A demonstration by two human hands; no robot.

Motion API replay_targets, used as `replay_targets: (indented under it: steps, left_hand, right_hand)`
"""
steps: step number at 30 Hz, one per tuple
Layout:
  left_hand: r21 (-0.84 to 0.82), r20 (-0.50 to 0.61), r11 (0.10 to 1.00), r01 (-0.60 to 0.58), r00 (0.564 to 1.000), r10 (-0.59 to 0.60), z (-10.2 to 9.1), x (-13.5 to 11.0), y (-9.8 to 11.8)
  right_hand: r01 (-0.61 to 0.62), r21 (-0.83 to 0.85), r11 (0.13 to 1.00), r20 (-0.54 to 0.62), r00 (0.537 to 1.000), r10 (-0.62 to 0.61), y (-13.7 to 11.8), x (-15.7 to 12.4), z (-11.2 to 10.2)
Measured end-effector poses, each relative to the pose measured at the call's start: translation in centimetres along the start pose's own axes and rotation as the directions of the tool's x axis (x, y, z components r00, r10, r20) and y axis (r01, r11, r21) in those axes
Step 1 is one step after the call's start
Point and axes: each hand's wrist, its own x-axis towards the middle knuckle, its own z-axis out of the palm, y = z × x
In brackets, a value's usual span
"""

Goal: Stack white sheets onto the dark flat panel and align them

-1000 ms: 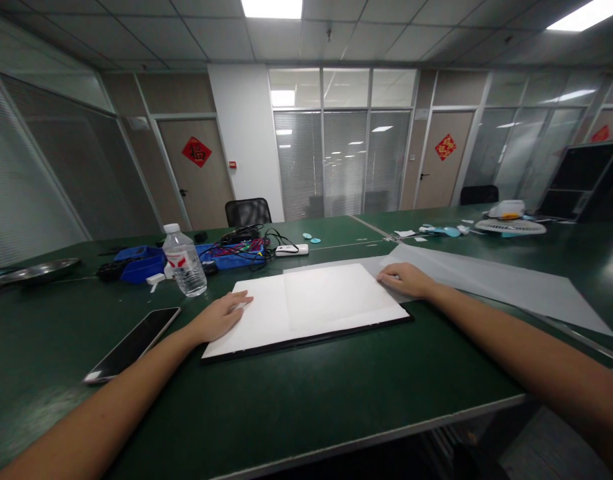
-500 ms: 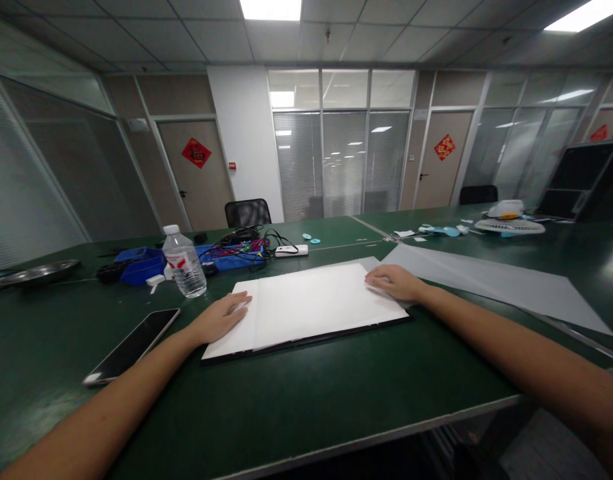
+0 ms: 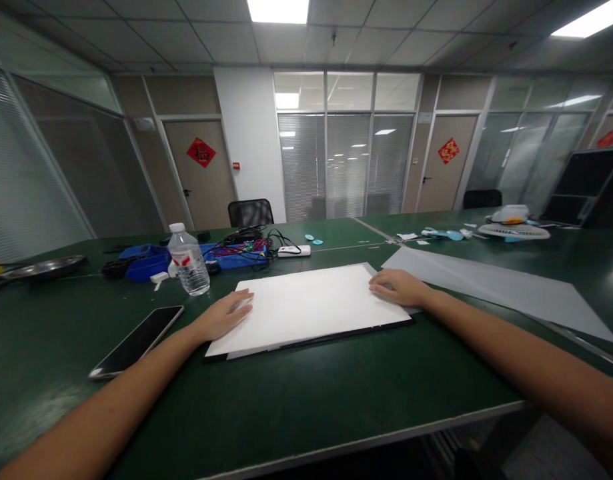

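White paper lies flat on a thin dark board, whose black edge shows along the near side and at the near left corner. At the near edge the paper looks layered, with one edge slightly offset from another. My left hand rests on the paper's left side, palm down and fingers stretched out. On the right edge lies my right hand, its fingers loosely bent and apart over the paper. Neither hand grips anything that I can see.
Left of my arm lies a phone. A water bottle stands behind it, beside blue trays of cables. A large translucent sheet spreads to the right. A fan-like grille lies farther back on the green table.
The vertical line near the paper's left side no longer shows, and the offset of its near edge has moved left. Both hands stay in nearly the same place; the view has shifted slightly.
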Motion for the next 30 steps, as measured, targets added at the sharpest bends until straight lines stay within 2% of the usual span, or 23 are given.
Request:
replay_targets:
  steps: [5, 10, 13, 19, 30]
  left_hand:
    - [-0.004, -0.003, 1.0, 0.01, 1.0, -0.01, -0.19, 0.1, 0.05]
    - [-0.055, 0.027, 0.996, 0.07, 0.997, -0.069, -0.5, 0.13, 0.38]
    - [-0.059, 0.005, 0.995, 0.079, 0.997, -0.078, -0.44, 0.2, 0.49]
    - [-0.08, -0.053, 0.993, 0.083, 0.995, -0.088, -0.37, 0.44, 0.25]
    - [-0.066, -0.066, 0.995, 0.076, 0.995, -0.08, -0.1, 0.68, -0.32]
  right_hand:
    - [0.085, 0.023, 0.996, 0.015, 0.996, -0.085, -1.25, 0.29, -0.11]
    - [0.038, 0.013, 0.999, 0.006, 0.999, -0.038, -0.55, -0.01, -0.36]
    - [0.024, 0.008, 1.0, 0.003, 1.0, -0.024, -0.33, -0.09, -0.38]
    - [0.057, 0.08, 0.995, -0.002, 0.998, -0.057, -0.74, -0.02, -0.41]
    - [0.109, 0.113, 0.988, -0.002, 0.994, -0.11, -0.59, -0.18, 0.06]
